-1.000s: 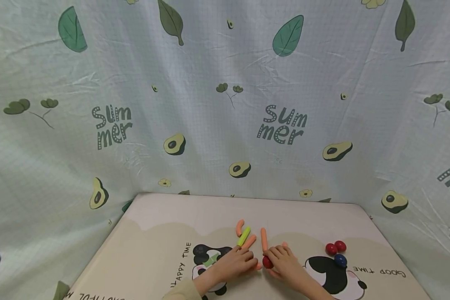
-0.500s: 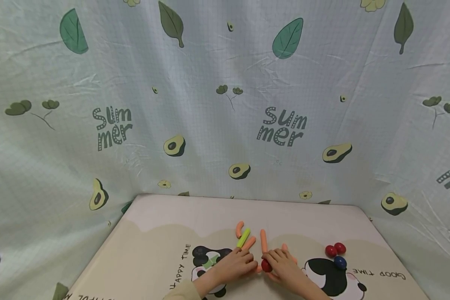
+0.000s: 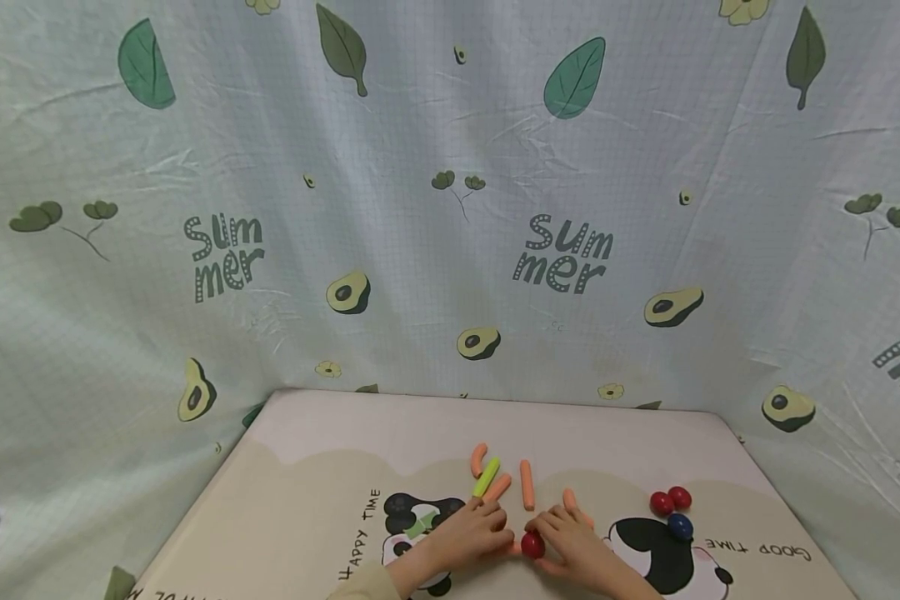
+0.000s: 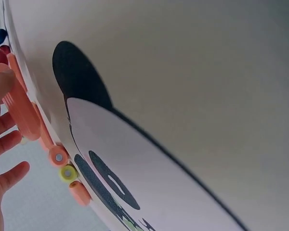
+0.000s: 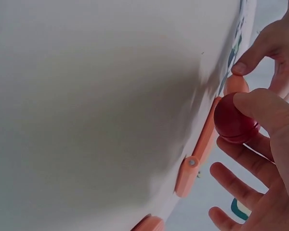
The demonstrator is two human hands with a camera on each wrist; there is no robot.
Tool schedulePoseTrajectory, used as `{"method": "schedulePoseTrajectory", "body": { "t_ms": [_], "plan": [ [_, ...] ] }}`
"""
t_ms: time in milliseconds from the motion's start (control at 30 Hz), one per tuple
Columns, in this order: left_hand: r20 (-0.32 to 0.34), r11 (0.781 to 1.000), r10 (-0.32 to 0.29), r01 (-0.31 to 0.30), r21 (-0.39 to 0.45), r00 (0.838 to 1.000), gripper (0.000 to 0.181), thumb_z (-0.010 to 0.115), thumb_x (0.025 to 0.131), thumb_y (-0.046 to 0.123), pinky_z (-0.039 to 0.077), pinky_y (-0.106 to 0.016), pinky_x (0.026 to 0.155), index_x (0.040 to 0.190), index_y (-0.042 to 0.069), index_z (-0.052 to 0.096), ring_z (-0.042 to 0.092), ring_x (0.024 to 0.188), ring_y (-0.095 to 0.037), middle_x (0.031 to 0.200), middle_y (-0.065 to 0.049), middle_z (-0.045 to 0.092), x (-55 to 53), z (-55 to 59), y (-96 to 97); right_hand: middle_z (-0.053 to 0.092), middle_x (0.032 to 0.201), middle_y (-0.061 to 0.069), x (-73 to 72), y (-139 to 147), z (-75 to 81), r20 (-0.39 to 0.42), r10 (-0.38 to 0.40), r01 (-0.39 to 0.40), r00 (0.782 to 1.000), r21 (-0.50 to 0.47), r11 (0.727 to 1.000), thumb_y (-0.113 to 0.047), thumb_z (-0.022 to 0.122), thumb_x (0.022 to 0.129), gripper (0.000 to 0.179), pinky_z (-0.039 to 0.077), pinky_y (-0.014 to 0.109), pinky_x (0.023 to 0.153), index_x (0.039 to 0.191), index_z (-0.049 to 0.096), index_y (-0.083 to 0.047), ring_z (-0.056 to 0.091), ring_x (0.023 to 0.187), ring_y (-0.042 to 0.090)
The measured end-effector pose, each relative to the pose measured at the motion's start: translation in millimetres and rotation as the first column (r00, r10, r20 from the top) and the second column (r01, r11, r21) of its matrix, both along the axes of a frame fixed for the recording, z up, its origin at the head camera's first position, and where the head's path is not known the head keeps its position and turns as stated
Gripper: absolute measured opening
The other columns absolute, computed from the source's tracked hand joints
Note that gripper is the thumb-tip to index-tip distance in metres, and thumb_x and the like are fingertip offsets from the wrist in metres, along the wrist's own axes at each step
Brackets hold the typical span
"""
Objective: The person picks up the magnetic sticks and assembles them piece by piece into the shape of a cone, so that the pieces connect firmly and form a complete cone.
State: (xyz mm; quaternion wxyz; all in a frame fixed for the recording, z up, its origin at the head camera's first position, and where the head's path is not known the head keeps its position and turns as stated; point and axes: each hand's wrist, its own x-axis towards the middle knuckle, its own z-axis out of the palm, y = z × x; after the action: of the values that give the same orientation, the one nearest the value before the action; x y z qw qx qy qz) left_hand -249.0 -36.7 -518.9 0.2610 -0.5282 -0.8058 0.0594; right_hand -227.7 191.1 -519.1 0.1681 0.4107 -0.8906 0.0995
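In the head view my left hand (image 3: 471, 529) is left of centre, low over the mat. Its thumb and fingers pinch a thick orange building stick (image 4: 21, 103), ridged on one side in the left wrist view. My right hand (image 3: 576, 546) pinches a glossy red ball (image 3: 533, 545) between thumb and fingers; its other fingers are spread in the right wrist view. The ball is at the end of the held orange stick (image 5: 237, 83); whether they touch firmly I cannot tell. Beyond the hands lies a straight orange stick (image 3: 527, 485), apart from the ball.
A yellow-green stick (image 3: 486, 477), an angled orange stick (image 3: 498, 487) and a curved orange piece (image 3: 478, 459) lie beyond my left hand. Another orange piece (image 3: 571, 500) is partly behind the right hand. Two red balls (image 3: 662, 503) and a blue ball (image 3: 680, 527) sit at right.
My right hand has drawn the red ball nearer to me, away from the straight orange stick and to the end of the left hand's stick. The left hand has barely moved.
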Motion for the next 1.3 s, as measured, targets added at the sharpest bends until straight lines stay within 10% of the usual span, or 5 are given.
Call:
{"method": "schedulePoseTrajectory", "body": {
  "t_ms": [433,1300],
  "plan": [
    [0.033,0.998,0.001,0.001,-0.063,0.999,0.009,0.051,0.086,0.035,0.033,-0.018,0.068,0.089,0.033,0.059,0.043,0.08,-0.004,0.084,0.016,0.055,-0.1,2.6,0.8,0.055,0.095,-0.013,3.8,-1.1,8.5,0.37,-0.081,0.066,0.925,0.054,0.996,-0.037,0.064,0.078,0.029,0.042,0.031,0.075,0.103,0.057,-0.025,0.046,0.087,0.007],
    [0.033,0.997,0.034,-0.032,-0.07,0.999,0.015,0.056,0.083,0.034,0.042,-0.023,0.075,0.096,0.038,0.061,0.045,0.088,-0.006,0.093,0.009,0.054,-1.9,2.9,-0.6,0.053,0.085,-0.021,4.6,-2.8,7.0,0.476,-0.067,0.068,0.877,0.015,0.998,-0.038,0.063,0.078,0.023,0.039,0.027,0.071,0.099,0.059,-0.03,0.043,0.083,0.002]
  ]
}}
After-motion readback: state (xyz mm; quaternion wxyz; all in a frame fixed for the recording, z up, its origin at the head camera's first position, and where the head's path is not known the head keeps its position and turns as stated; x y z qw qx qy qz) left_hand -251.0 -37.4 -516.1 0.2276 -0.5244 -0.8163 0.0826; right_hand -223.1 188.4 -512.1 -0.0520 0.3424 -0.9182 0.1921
